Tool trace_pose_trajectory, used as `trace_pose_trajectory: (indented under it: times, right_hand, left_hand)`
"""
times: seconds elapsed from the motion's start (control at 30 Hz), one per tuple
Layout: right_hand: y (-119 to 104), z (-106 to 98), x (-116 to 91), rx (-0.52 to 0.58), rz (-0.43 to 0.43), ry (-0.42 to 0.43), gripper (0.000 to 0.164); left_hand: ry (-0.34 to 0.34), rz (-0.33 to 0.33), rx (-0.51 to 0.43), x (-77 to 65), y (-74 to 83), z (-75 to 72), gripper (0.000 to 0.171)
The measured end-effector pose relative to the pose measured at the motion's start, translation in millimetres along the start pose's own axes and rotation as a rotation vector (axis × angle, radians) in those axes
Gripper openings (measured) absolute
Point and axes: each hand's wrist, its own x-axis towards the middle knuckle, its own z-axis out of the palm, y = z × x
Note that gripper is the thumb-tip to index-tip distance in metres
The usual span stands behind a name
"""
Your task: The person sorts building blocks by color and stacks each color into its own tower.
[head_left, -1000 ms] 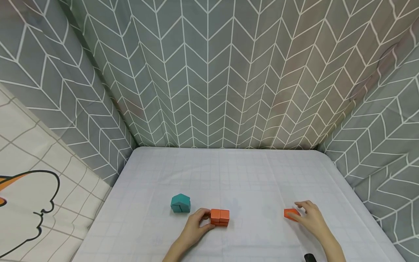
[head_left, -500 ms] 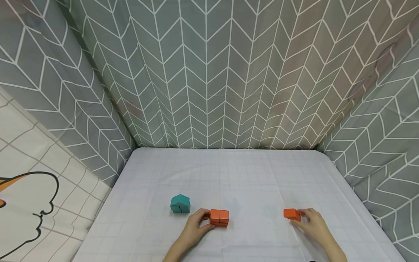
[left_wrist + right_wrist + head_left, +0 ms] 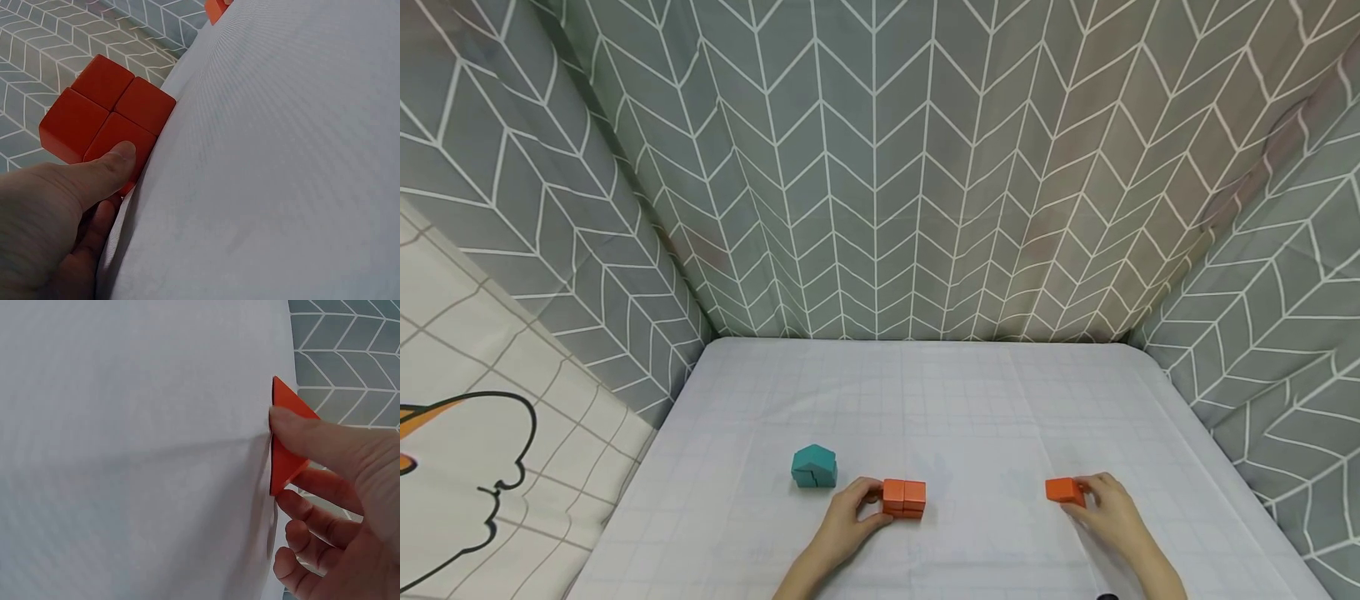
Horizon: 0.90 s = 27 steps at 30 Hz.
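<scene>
My left hand [image 3: 844, 527] grips a red-orange block made of cube-like parts [image 3: 904, 498], standing on the white table left of centre. In the left wrist view, the thumb presses the near face of that block [image 3: 122, 103], with seams that divide it into quarters. Well to the right, my right hand [image 3: 1112, 512] pinches an orange triangular block [image 3: 1063, 490]. From the right wrist, this block [image 3: 287, 464] shows a triangular face under the thumb, its long side along the tablecloth. The other fingers are curled loosely below it. Part of the block is hidden behind the thumb.
A teal block shaped like a small house [image 3: 814, 467] stands just behind and left of my left hand. White cloth covers the table [image 3: 970, 400]. Patterned grey curtains [image 3: 880, 167] hang behind and at both sides. A dark object [image 3: 1107, 597] shows at the bottom edge.
My right hand has closed its raised fingers on the orange triangular block, turned it and shifted it slightly left. The left hand and its block stay in place.
</scene>
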Motion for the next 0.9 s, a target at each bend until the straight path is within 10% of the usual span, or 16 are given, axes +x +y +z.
trace_pose_trajectory:
  times: [0.9]
  right_hand:
    - [-6.8,6.5,7.1,0.032,0.012,-0.011,0.041]
  left_hand:
    - [0.018,0.037,0.007,-0.2,-0.9,1.1,0.039]
